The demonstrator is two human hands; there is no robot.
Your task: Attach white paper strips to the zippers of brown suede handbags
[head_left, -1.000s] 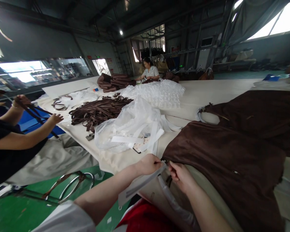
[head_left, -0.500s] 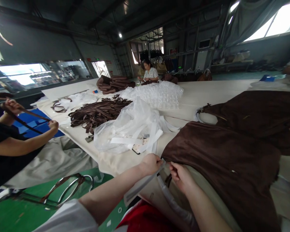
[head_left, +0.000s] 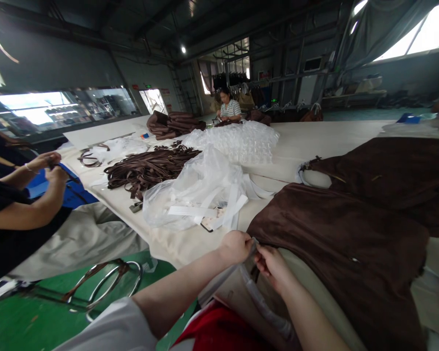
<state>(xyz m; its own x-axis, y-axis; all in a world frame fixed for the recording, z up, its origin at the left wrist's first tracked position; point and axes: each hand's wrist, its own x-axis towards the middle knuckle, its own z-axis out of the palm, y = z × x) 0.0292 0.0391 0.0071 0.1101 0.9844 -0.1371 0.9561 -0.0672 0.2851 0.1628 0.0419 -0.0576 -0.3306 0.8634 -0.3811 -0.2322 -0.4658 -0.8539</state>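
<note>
My left hand [head_left: 237, 247] pinches a whitish translucent strip [head_left: 214, 286], whose tail hangs down below my wrist. Right beside it, my right hand [head_left: 271, 264] is closed at the same spot, with thumb and forefinger on the upper end of the strip. A brown bag [head_left: 336, 243] lies on the table by both hands. Its handle, wrapped in pale film [head_left: 265, 304], loops down towards my lap, partly hidden by my right forearm. Exactly what sits between the fingertips is too small to make out.
Clear plastic bags and white strips [head_left: 193, 211] lie ahead, partly over a phone [head_left: 209, 223]. Brown straps [head_left: 149, 168] are heaped further left. Left, a co-worker's hands [head_left: 51, 165] hold something dark. Another person sits across the table [head_left: 307, 141]. A metal-ringed stool [head_left: 113, 287] stands lower left.
My left hand has moved slightly right, closing the gap to my right hand at the strip. The co-worker at left has brought both hands together.
</note>
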